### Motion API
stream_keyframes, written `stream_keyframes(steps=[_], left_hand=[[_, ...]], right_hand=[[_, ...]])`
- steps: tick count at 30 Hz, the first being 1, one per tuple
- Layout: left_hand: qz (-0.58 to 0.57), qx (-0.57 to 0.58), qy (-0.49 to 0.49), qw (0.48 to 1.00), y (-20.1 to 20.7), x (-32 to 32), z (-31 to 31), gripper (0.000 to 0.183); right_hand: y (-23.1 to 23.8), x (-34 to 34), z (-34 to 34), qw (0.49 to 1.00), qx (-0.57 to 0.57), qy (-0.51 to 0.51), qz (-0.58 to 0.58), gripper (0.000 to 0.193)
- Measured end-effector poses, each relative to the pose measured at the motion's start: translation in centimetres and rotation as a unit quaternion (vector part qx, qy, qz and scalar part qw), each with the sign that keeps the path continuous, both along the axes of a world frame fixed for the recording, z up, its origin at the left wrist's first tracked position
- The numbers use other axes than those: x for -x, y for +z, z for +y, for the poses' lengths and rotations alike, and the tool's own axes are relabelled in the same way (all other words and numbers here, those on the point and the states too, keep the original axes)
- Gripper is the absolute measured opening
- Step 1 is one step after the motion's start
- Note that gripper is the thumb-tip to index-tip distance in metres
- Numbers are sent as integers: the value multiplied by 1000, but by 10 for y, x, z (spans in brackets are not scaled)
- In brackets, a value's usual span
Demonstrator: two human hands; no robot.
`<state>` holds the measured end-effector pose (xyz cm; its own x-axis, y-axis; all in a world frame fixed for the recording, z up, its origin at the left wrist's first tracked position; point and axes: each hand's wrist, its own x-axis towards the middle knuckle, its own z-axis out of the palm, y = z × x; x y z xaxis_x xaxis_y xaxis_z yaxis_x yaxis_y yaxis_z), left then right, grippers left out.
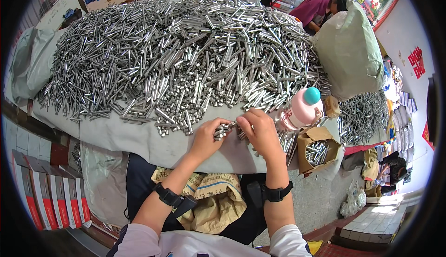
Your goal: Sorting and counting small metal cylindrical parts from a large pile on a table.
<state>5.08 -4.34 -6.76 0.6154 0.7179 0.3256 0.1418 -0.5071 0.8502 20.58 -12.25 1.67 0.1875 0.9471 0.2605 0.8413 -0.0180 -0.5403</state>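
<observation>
A wide heap of shiny metal tubes (pixel 186 43) covers the grey cloth-topped table in front of me. Along its near edge lies a cluster of tubes (pixel 179 113), several of them end-on. My left hand (pixel 206 136) is closed round a small bundle of metal tubes (pixel 223 130), their ends toward my right hand. Just to its right, my right hand (pixel 260 131) has its fingers bent together close to the cloth. A few tubes show beside its fingertips; whatever it pinches is hidden. Both hands are at the table's near side.
Right of my right hand stand a pink bottle (pixel 302 109) with a teal cap and an open cardboard box (pixel 319 141) of metal pieces. A pale sack (pixel 350 50) leans at the heap's right. A paper sack (pixel 211 196) lies on my lap. Other people sit across the table.
</observation>
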Motion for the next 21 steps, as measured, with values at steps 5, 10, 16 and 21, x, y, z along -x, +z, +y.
stream_keyframes(steps=[5,10,16,21], left_hand=[[-13,-23,9,1000,-8,-1,2,32],[18,1,9,1000,3,0,0,29],[2,-29,8,1000,4,-2,0,27],[48,1,9,999,9,-1,-1,26]], right_hand=[[-2,2,-2,991,-19,21,128,13],[3,0,-2,988,133,-72,-32,13],[-9,-3,-4,990,-50,27,127,12],[6,0,-4,988,17,-54,142,11]])
